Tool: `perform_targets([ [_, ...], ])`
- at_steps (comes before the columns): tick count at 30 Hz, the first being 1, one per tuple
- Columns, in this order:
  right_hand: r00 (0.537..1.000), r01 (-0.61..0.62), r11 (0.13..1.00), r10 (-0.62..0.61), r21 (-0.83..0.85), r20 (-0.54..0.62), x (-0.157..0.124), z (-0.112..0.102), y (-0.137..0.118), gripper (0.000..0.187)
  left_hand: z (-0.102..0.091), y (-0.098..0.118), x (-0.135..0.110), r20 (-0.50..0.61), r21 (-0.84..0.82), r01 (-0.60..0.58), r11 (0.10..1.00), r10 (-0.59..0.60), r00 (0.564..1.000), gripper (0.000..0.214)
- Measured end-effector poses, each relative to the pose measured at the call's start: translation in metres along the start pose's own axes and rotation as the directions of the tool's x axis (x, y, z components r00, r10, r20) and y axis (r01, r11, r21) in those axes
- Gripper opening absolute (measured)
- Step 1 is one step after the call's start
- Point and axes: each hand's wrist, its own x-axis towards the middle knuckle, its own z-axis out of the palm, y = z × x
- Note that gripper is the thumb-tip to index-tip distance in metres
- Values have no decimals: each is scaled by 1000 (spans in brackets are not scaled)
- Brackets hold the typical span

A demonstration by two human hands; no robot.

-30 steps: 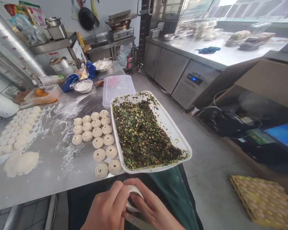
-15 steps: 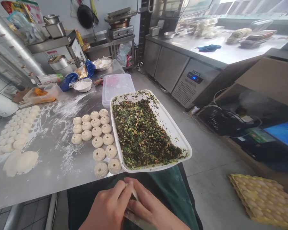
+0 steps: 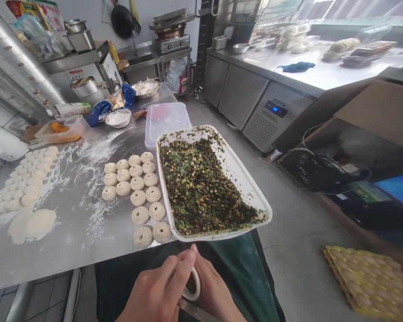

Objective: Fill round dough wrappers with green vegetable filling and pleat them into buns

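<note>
Low in front of my apron, both hands are closed around a partly gathered bun (image 3: 197,282). Its pale dough rim curves around a dark opening between them. My left hand (image 3: 157,286) wraps its near left side, fingers pinched toward the top edge. My right hand (image 3: 213,284) cups the other side, its fingertips meeting the left ones. A flat strip like a spatula (image 3: 196,311) shows under the bun; which hand bears it I cannot tell. Just beyond sits a white tub (image 3: 255,197) of chopped green filling (image 3: 204,188). Several pleated buns (image 3: 140,215) stand in rows left of it.
Flat dough wrappers (image 3: 40,223) and rows of small dough pieces (image 3: 33,179) lie on the floured steel table (image 3: 83,241). Behind the tub are a plastic lid (image 3: 168,118) and a flour bowl (image 3: 118,118). Egg trays (image 3: 369,281) are on the floor at right.
My hands have turned and shifted slightly, so the dough's curved rim and opening show more. The whole view has moved a little; the table's things stay in place.
</note>
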Motion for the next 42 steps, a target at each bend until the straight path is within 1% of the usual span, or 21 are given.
perform_targets([
  [2, 1000, -11, 1000, 11, 5, 10, -1, 1, -3, 58, 0, -1, 1, 6, 14, -24, 1000, 24, 1000, 47],
  [4, 999, -30, 999, 31, -14, 23, 0, 1, -4, 58, 0, -1, 2, -19, 16, -13, 1000, 13, 1000, 40],
  [6, 999, -33, 999, 33, -35, 10, 1, 1, -3, 57, -1, -1, 2, -60, 4, -3, 1000, 4, 998, 31],
  [7, 999, -34, 999, 34, -29, -2, 2, 0, -2, 57, -2, -1, 2, -62, 7, -9, 1000, 10, 998, 31],
  [11, 999, -42, 999, 42, 19, -3, 3, -2, 3, 62, -3, 0, 3, 16, 48, -31, 998, 30, 999, 47],
  [13, 998, -51, 999, 51, 17, 35, 2, -3, 4, 63, -2, 0, 3, 16, 32, -21, 999, 20, 1000, 39],
  [15, 998, -49, 998, 48, 29, 42, 1, -4, 3, 60, -1, -1, 3, -20, 12, -14, 1000, 14, 1000, 26],
  [17, 999, -32, 999, 32, 33, -14, 0, -4, 2, 56, -1, -1, 3, -31, 22, -9, 1000, 9, 999, 26],
  [19, 998, -31, 999, 32, 15, -52, 0, -3, -1, 57, -1, -1, 3, -12, 58, -25, 998, 26, 1000, 39],
  [20, 998, -39, 999, 39, 11, -39, 0, -2, -2, 59, -2, -2, 3, -1, 66, -35, 997, 35, 999, 43],
  [21, 999, -45, 999, 45, 17, -12, 0, -2, -3, 61, -2, -2, 3, 0, 66, -41, 997, 41, 999, 43],
  [23, 998, -50, 998, 48, 44, 52, 0, -1, -3, 64, -4, -1, 3, -26, 50, -38, 998, 39, 999, 34],
  [24, 997, -48, 997, 45, 52, 57, 1, 0, -4, 64, -4, -1, 4, -43, 40, -29, 999, 30, 999, 28],
  [26, 999, -45, 998, 45, 35, 10, 1, 0, -4, 61, -5, 0, 4, -69, 49, -14, 999, 17, 997, 25],
  [29, 998, -40, 999, 38, -25, -54, 1, -1, -4, 61, -3, 1, 6, -83, 113, -54, 992, 63, 995, 38],
  [31, 999, -31, 999, 30, -20, -23, 1, -1, -4, 63, -2, 0, 6, -91, 114, -68, 991, 78, 993, 39],
  [33, 999, -34, 999, 33, 24, 20, 2, -1, -3, 63, -2, -1, 6, -103, 81, -53, 995, 61, 993, 30],
  [35, 999, -37, 998, 36, 49, 22, 2, -1, -3, 59, -3, -1, 6, -117, 56, -31, 998, 37, 992, 25],
  [39, 998, -53, 997, 54, 53, -13, 2, 0, -4, 59, -5, -3, 5, -75, 115, -76, 990, 85, 994, 41],
  [40, 998, -62, 996, 62, 68, 0, 2, 0, -4, 59, -5, -4, 5, -68, 117, -84, 990, 92, 993, 42],
  [42, 997, -65, 994, 61, 88, 45, 3, 0, -2, 60, -5, -5, 4, -71, 90, -73, 993, 80, 994, 33],
])
